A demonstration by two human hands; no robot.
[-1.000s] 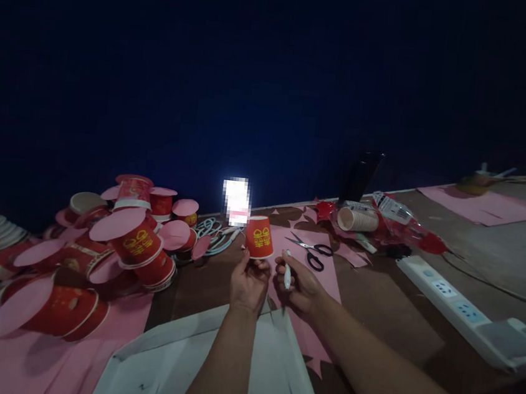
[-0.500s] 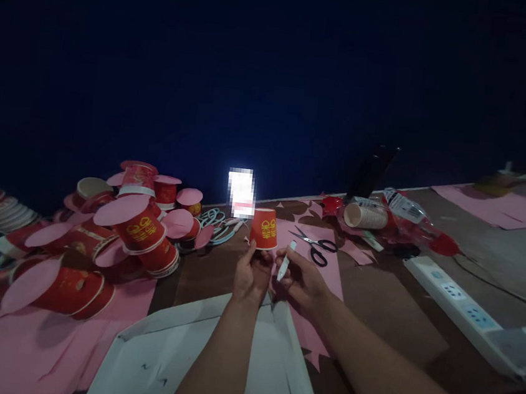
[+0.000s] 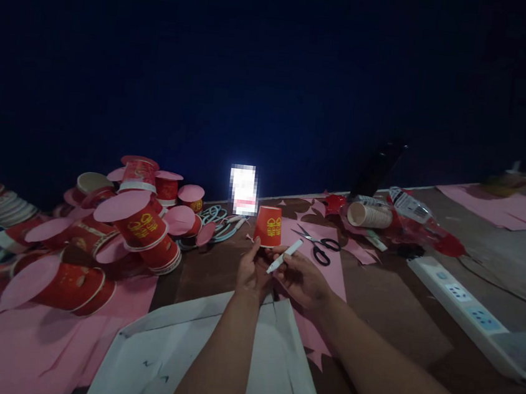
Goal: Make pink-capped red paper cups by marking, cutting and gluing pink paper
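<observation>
A red paper cup (image 3: 269, 226) with yellow characters stands upside down, its pale rim toward me. My left hand (image 3: 252, 268) grips it low near the rim, thumb along its left side. Between the fingers of my right hand (image 3: 304, 278) is a slim white pen-shaped tube (image 3: 285, 257), slanted up to the right just below the cup. I cannot tell what kind of tube it is. Black-handled scissors (image 3: 319, 243) lie open on a pink paper sheet (image 3: 335, 267), right of the cup. Below both hands sits a white cardboard tray (image 3: 174, 325).
Red cups with pink paper discs (image 3: 123, 207) are heaped at left, over pink sheets (image 3: 54, 344). Behind the cup are a bright blurred screen (image 3: 244, 189) and a pale cable (image 3: 222, 230). At right lie a sleeve of cups (image 3: 370, 214) and a power strip (image 3: 459, 299).
The white tube has swung from nearly upright to a flatter slant, its lower end moving left toward my left hand. The cup stays in my left hand.
</observation>
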